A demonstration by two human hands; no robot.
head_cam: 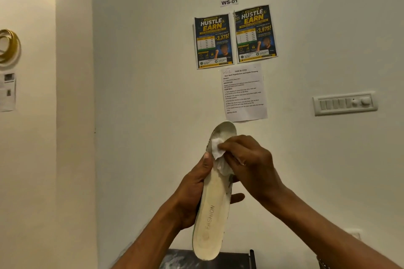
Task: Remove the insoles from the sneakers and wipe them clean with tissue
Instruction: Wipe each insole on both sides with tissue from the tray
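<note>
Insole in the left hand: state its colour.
Off-white insole, with grey "FASHION" lettering, seen in the head view.

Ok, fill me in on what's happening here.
A person is cleaning a shoe insole held up in front of a wall. The left hand grips the insole along its side, about midway, holding it upright with the word FASHION facing the camera. The right hand presses a white tissue against the upper part of the insole. No sneakers are in view. Two posters and a task sheet hang on the wall behind.
</note>
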